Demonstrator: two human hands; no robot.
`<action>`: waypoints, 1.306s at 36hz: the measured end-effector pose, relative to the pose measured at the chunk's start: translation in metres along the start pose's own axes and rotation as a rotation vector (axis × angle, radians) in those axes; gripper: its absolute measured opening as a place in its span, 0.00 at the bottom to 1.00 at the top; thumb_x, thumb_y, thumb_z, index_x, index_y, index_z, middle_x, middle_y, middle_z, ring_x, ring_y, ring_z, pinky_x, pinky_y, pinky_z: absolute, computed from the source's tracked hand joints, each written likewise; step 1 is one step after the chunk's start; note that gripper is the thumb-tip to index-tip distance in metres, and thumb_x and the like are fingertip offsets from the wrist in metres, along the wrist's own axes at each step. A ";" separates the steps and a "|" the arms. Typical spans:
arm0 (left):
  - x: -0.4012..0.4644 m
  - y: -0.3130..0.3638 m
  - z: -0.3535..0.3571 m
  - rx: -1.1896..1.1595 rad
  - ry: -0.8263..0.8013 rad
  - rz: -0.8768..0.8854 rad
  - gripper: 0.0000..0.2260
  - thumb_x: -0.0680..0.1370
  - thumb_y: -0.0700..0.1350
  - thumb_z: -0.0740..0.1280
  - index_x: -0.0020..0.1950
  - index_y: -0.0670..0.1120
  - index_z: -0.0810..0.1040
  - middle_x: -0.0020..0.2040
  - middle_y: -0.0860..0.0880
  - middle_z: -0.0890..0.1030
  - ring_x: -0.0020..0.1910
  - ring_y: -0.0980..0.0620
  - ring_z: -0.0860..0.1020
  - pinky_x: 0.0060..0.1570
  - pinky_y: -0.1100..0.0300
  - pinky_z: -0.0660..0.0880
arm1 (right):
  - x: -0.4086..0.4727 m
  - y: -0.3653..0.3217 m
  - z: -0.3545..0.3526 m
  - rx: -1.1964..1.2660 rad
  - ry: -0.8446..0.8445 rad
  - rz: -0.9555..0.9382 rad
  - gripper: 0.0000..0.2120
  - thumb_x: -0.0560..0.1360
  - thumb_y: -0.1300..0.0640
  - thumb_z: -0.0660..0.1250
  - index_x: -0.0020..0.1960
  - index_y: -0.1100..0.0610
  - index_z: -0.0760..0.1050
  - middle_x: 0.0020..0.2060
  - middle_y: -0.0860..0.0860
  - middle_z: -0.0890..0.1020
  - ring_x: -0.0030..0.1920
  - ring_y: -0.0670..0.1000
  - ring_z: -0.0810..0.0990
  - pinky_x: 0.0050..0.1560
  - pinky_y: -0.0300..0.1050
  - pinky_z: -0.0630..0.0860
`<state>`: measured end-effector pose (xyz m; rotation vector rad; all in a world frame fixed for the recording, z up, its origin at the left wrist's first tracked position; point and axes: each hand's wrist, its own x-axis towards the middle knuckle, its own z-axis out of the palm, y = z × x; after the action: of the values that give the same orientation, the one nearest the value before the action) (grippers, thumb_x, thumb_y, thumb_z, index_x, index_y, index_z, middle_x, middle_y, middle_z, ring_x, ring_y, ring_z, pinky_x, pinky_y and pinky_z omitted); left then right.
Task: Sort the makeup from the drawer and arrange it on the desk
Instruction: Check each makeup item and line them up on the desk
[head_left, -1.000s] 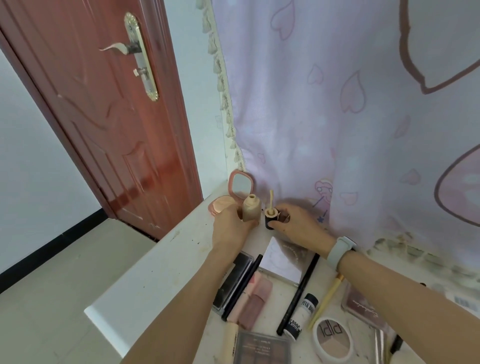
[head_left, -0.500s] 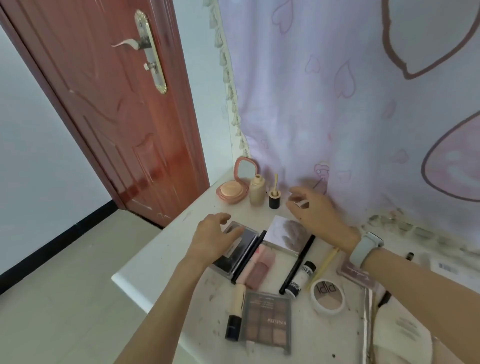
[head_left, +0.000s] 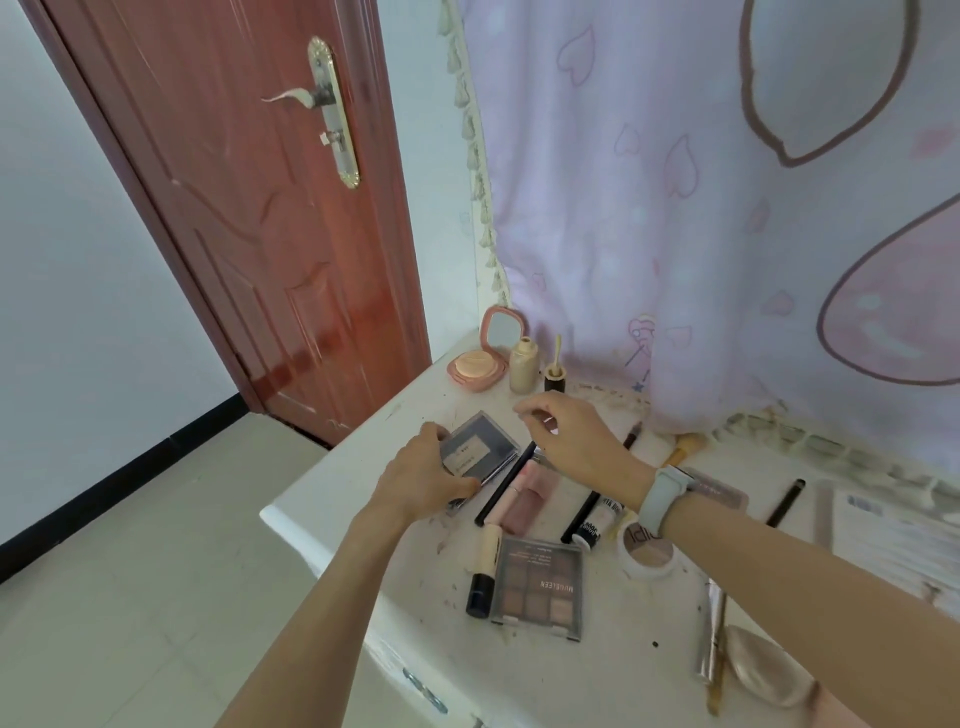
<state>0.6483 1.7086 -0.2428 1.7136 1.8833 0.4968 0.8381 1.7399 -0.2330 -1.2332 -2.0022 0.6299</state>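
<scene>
Two hands: left hand (head_left: 421, 475) grips dark palette (head_left: 479, 450), right hand (head_left: 574, 436) above

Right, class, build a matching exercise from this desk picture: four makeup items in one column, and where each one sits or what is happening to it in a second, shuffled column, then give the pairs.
Items
1. pink compact
2. dark flat palette
3. brown eyeshadow palette
4. round white pot

Places or states
A. lying flat nearest the desk's front edge, beside a cream tube with a black cap
B. gripped at its edge by the left hand
C. standing open with its mirror up, at the far corner by the curtain
D. partly hidden under the right wrist with the watch

Pairs: 1-C, 2-B, 3-A, 4-D
</scene>
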 end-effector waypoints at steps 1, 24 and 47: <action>-0.003 -0.001 -0.003 -0.029 0.015 0.018 0.28 0.67 0.49 0.76 0.60 0.50 0.64 0.51 0.51 0.73 0.50 0.49 0.75 0.49 0.55 0.77 | 0.000 -0.002 0.001 0.010 0.000 -0.002 0.11 0.78 0.62 0.61 0.57 0.59 0.77 0.51 0.54 0.80 0.50 0.50 0.77 0.53 0.39 0.73; -0.052 0.000 -0.035 -0.880 0.439 0.307 0.16 0.70 0.35 0.73 0.47 0.54 0.74 0.42 0.57 0.79 0.45 0.55 0.77 0.45 0.65 0.75 | -0.011 -0.077 -0.002 -0.073 -0.031 -0.236 0.10 0.77 0.59 0.64 0.57 0.58 0.75 0.49 0.53 0.80 0.47 0.52 0.77 0.46 0.38 0.70; -0.075 0.010 -0.036 -1.382 0.301 0.132 0.19 0.68 0.39 0.73 0.58 0.39 0.76 0.51 0.42 0.79 0.49 0.47 0.80 0.58 0.53 0.76 | -0.016 -0.108 -0.017 -0.069 -0.431 -0.099 0.10 0.76 0.54 0.63 0.51 0.58 0.80 0.42 0.53 0.83 0.41 0.50 0.79 0.47 0.46 0.74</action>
<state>0.6378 1.6383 -0.1980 0.7922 0.9957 1.6617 0.7947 1.6794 -0.1509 -1.0961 -2.4400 0.8391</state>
